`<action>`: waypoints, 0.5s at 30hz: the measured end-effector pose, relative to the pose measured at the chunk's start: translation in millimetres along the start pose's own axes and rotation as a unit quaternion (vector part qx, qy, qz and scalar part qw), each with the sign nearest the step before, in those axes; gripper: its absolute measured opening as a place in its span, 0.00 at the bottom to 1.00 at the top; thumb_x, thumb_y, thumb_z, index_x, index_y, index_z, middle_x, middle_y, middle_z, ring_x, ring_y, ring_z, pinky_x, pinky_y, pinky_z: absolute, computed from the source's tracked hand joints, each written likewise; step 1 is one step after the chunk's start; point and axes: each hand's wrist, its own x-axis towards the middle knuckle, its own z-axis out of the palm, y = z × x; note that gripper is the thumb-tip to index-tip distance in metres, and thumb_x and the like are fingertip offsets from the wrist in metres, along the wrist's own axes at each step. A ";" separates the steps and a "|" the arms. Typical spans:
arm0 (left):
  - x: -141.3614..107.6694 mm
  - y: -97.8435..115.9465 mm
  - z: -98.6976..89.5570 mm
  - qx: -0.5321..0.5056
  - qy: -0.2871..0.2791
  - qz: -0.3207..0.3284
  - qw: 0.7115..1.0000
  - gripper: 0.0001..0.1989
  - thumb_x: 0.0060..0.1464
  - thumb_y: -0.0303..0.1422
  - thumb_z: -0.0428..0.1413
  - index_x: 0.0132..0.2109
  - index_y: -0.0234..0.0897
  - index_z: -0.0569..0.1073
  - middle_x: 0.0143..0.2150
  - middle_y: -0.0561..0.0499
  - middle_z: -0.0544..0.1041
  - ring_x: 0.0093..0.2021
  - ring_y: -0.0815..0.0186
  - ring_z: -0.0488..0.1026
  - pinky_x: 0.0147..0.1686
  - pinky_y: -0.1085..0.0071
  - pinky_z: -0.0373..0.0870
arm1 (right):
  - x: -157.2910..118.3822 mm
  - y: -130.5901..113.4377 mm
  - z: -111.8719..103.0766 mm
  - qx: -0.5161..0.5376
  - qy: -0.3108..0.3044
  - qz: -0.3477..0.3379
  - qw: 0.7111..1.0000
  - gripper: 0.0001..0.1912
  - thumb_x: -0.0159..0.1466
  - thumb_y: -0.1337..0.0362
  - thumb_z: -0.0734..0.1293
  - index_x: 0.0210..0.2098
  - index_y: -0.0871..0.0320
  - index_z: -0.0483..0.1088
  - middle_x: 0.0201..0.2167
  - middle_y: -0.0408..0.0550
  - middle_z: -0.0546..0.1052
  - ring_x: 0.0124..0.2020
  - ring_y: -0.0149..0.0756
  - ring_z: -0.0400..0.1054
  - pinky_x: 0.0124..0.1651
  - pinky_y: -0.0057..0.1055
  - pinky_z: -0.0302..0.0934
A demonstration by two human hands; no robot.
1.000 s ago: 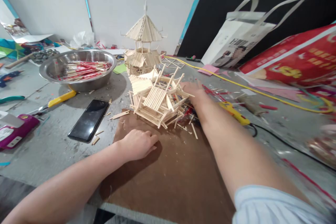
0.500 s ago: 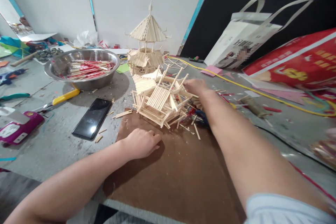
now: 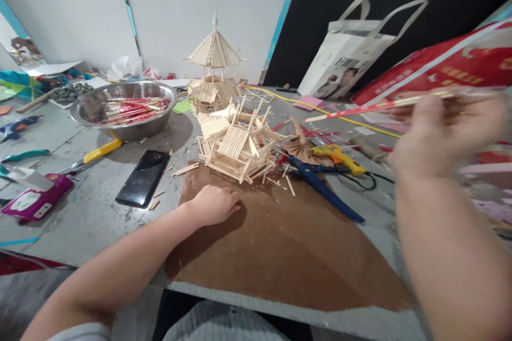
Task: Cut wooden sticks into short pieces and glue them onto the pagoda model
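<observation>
My right hand (image 3: 448, 128) is raised at the right, closed round a pair of chopsticks (image 3: 360, 110) in a red and clear wrapper, tips pointing left. My left hand (image 3: 216, 205) rests on the brown board (image 3: 288, 245) with its fingers curled, and nothing shows in it. Just beyond it stands a half-built model of small wooden sticks (image 3: 240, 149), with several loose stick pieces about it. Behind that rises a stick pagoda model (image 3: 215, 64) with a pointed roof. Blue-handled cutters (image 3: 326, 189) and a yellow glue gun (image 3: 340, 159) lie right of the model.
A steel basin (image 3: 124, 130) holds several wrapped chopsticks. At the left are a phone (image 3: 143, 178), a yellow-handled tool (image 3: 103, 150) and a purple device (image 3: 38, 197). A white bag (image 3: 344, 53) and a red bag (image 3: 432, 64) stand at the back right, near a yellow cord.
My right hand has moved from beside the stick model to the upper right, now holding wrapped chopsticks. The cutters and glue gun are uncovered. My left hand stays on the board.
</observation>
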 end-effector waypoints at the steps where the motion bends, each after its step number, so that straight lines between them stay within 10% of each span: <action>1: 0.1 1.4 -0.8 -0.005 0.013 -0.005 1.000 0.12 0.55 0.37 0.43 0.36 0.36 0.67 0.33 0.49 0.73 0.33 0.63 0.72 0.29 0.69 0.66 | -14.0 -5.6 0.3 0.053 0.019 0.012 0.998 0.15 0.62 0.61 0.53 0.33 0.60 0.68 0.32 0.52 0.74 0.34 0.32 0.68 0.37 0.31 0.59; 9: -5.1 23.7 -14.1 -0.063 0.130 -0.033 0.989 0.20 0.56 0.45 0.38 0.39 0.35 0.66 0.36 0.47 0.71 0.37 0.64 0.70 0.32 0.71 0.65 | -88.7 -35.2 27.8 0.415 0.097 0.066 0.902 0.05 0.51 0.64 0.66 0.27 0.58 0.67 0.23 0.42 0.75 0.20 0.28 0.68 0.23 0.26 0.65; 15: -1.3 32.0 -2.2 -0.098 0.064 -0.062 0.991 0.13 0.57 0.39 0.39 0.38 0.36 0.64 0.31 0.50 0.73 0.31 0.66 0.71 0.28 0.73 0.62 | -110.0 -22.3 62.7 0.497 0.012 0.198 0.845 0.08 0.48 0.63 0.69 0.27 0.57 0.67 0.24 0.42 0.76 0.20 0.30 0.70 0.25 0.27 0.67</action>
